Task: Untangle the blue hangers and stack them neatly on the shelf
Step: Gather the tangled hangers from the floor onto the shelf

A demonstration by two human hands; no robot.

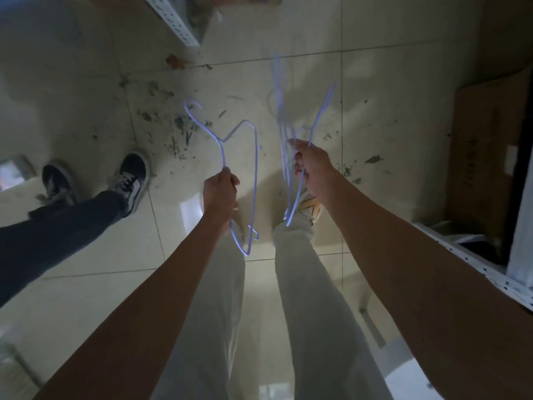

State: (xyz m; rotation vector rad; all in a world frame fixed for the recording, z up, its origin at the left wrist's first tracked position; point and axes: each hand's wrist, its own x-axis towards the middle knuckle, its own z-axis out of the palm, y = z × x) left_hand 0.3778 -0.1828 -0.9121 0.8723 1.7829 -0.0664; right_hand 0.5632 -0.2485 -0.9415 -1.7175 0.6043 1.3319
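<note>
A pale, glossy tiled floor (pixel 375 90) with dark grout lines fills the view, scattered with dark bits of debris (pixel 181 125) and dimly lit. A white perforated metal shelf rail (pixel 173 18) stands at the top left, another white perforated shelf edge (pixel 473 264) at the right. A brown cardboard box (pixel 487 157) sits beside it.

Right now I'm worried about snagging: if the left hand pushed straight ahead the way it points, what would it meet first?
Probably nothing: the left hand grips a single blue hanger, and beyond lies only littered floor, depth uncertain.
</note>
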